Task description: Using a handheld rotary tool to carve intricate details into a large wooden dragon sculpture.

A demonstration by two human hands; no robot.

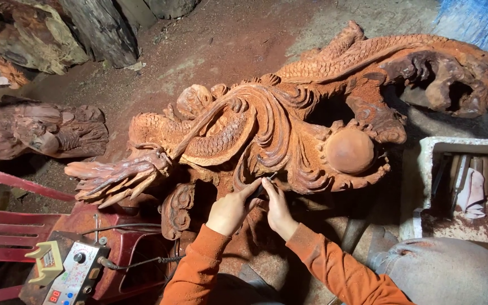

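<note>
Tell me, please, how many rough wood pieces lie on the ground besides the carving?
2: one stump at upper left, one gnarled piece at mid left; more may be beyond view.

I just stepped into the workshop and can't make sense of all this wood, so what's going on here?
A person in orange sleeves bends over a large reddish wood carving of scaled, dragon-like forms around a round ball. Their left hand and right hand meet at its lower edge, pinching a thin dark tool against the wood. A white tray of chisels lies to the right, a small control box lower left.
</note>
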